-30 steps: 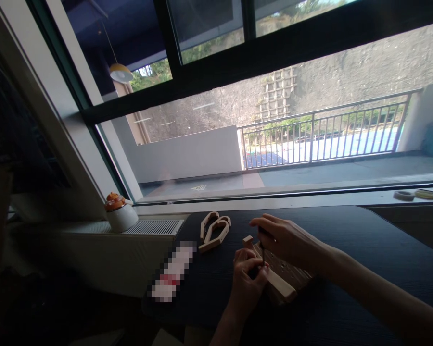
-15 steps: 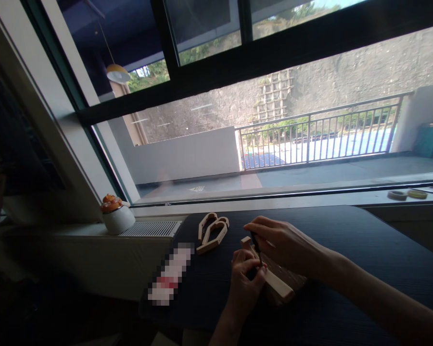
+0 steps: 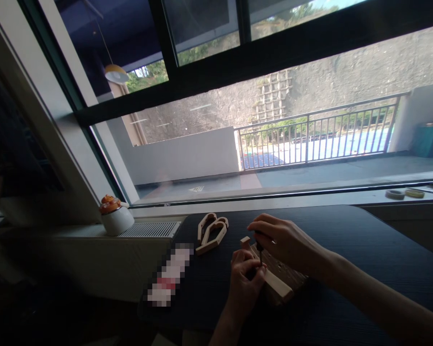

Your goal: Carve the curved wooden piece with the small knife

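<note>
My right hand (image 3: 279,240) is closed round the dark handle of a screwdriver (image 3: 261,256), whose thin shaft points down at a pale wooden piece (image 3: 279,284). Fingers of my left hand (image 3: 246,275) pinch that wooden piece close to the screwdriver's tip; whether a screw sits there is too small to tell. Beneath the piece lies a brown board (image 3: 289,274) with small holes or marks on its surface. Away to the left, two pale wooden frames with angled sides (image 3: 213,235) rest on the dark table, one overlapping the other.
The dark table (image 3: 353,235) stands against the window sill. A blurred-out pinkish item (image 3: 171,276) lies near its left edge. On the radiator cover (image 3: 153,228) sits a white pot with an orange top (image 3: 116,218). Two tape rolls (image 3: 404,193) lie on the sill.
My right hand has shifted slightly right and turned about the screwdriver, which now stands more upright. My left hand and the wooden piece have stayed nearly in place.
</note>
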{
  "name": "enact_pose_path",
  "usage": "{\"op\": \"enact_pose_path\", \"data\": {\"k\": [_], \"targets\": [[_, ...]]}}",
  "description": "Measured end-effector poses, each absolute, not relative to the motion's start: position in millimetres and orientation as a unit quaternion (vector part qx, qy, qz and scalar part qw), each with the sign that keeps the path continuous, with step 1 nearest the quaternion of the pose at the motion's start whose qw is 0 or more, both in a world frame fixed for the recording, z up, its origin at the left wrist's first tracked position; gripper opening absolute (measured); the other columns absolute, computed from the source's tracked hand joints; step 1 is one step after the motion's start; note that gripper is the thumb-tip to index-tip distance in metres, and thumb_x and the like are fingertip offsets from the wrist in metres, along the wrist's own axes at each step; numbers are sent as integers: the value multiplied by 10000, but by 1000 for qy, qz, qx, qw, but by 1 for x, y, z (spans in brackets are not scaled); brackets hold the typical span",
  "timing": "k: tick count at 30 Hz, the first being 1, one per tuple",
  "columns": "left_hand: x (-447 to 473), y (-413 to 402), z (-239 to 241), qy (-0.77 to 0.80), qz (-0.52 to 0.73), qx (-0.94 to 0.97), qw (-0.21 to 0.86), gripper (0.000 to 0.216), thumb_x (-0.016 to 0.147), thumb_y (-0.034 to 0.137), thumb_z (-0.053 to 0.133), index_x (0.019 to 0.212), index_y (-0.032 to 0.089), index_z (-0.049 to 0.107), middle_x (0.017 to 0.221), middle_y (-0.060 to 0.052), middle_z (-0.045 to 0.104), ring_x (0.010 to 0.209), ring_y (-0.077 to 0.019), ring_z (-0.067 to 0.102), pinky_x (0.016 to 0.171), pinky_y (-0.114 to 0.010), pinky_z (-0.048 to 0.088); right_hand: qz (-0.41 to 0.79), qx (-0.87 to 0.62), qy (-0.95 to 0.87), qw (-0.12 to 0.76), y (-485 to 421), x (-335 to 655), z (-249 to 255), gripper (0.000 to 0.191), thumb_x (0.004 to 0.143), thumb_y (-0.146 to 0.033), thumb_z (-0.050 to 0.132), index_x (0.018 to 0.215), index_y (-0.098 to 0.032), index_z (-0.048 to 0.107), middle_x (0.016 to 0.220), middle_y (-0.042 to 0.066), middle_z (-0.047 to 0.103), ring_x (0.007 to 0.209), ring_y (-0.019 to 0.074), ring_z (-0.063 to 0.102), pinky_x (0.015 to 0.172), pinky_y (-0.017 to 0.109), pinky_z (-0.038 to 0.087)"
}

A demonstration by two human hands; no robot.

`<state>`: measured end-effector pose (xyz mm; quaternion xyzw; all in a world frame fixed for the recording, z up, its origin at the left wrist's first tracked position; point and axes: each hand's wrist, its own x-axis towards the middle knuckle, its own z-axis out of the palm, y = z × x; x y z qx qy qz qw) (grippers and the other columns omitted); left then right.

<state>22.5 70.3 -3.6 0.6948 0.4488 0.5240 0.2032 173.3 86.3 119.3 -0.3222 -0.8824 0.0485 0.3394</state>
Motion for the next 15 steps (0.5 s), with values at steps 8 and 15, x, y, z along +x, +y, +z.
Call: {"op": "enact_pose_path", "data": {"k": [8, 15], "targets": [[23, 70, -2, 447, 531, 691, 204, 111, 779, 204, 610, 711, 194, 697, 806, -41, 570, 886, -198, 520, 821, -323, 443, 63, -309, -888, 335, 83, 180, 123, 328, 904, -177, 387, 1146, -206, 607, 1035, 75, 625, 805, 135, 605, 683, 236, 467], [23, 70, -1, 443, 534, 692, 202, 114, 781, 193, 610, 701, 194, 691, 796, -37, 570, 878, -195, 518, 809, -319, 446, 54, -319, -888, 326, 81, 179, 127, 301, 887, -196, 445, 1135, -207, 616, 1037, 79, 632, 787, 139, 611, 663, 239, 475]]}}
